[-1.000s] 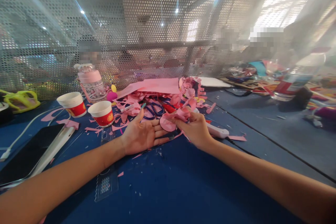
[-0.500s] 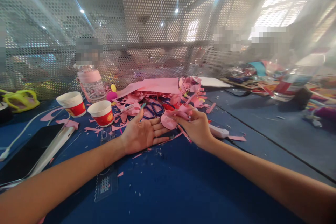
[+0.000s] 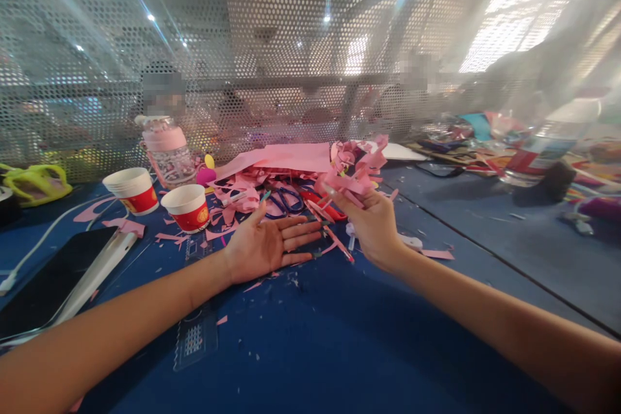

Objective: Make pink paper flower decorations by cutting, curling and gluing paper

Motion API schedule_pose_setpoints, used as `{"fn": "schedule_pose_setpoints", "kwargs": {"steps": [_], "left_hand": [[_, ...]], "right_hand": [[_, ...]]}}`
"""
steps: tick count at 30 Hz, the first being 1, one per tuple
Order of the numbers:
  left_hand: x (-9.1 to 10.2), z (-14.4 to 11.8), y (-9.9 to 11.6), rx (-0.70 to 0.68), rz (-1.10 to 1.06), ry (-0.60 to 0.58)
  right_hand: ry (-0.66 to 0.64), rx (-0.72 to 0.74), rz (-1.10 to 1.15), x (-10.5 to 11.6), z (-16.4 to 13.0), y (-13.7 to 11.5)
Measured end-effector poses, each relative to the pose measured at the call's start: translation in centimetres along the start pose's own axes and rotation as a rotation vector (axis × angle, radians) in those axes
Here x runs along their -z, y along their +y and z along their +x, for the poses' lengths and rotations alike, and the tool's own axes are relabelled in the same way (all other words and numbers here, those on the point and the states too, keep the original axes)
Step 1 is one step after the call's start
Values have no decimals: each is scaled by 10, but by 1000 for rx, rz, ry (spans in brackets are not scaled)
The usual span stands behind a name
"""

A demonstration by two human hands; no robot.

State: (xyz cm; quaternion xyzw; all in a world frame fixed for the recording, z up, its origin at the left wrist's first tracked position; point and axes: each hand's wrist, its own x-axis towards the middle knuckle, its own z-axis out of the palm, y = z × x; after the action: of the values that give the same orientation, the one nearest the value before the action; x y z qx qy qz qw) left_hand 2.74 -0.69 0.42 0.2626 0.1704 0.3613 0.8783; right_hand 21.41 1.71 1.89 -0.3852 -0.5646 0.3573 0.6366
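**Pink paper scraps in hand above the blue surface**

The right hand (image 3: 373, 223) is pinching a bunch of pink paper scraps (image 3: 350, 180), lifting them above the blue surface (image 3: 310, 336). The left hand (image 3: 264, 244) is lying palm-up with fingers spread wide, holding nothing, just before the scissors (image 3: 281, 200) and two paper cups (image 3: 187, 208).

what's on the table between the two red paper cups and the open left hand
In the head view, loose pink paper scraps on the blue table lie between the cups and the left hand.

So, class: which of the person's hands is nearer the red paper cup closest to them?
Left. The left hand lies palm-up just beside the cup; the right hand is farther off.
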Motion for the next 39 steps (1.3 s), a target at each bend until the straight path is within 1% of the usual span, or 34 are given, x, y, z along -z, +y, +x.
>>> {"fn": "schedule_pose_setpoints", "kwargs": {"steps": [2, 5, 13, 15, 18, 23, 25, 32, 39], "left_hand": [[-1, 0, 0, 0, 15, -3], [1, 0, 1, 4, 36, -37], [6, 1, 1, 16, 37, -95], [6, 2, 1, 16, 30, -92], [5, 2, 1, 18, 34, -54], [3, 2, 1, 25, 44, -10], [3, 2, 1, 28, 45, -4], [5, 2, 0, 24, 65, -40], [4, 3, 0, 13, 73, -35]], "right_hand": [[7, -22, 86, 0, 2, 0], [-1, -37, 200, -1, 3, 2], [15, -52, 285, -2, 3, 0], [16, -58, 313, -2, 3, -1], [36, -87, 353, -2, 4, -4], [65, -194, 378, -2, 5, -8], [72, -214, 389, -2, 5, -9], [58, -226, 414, -1, 7, -7], [53, -224, 403, -2, 6, -8]]}}
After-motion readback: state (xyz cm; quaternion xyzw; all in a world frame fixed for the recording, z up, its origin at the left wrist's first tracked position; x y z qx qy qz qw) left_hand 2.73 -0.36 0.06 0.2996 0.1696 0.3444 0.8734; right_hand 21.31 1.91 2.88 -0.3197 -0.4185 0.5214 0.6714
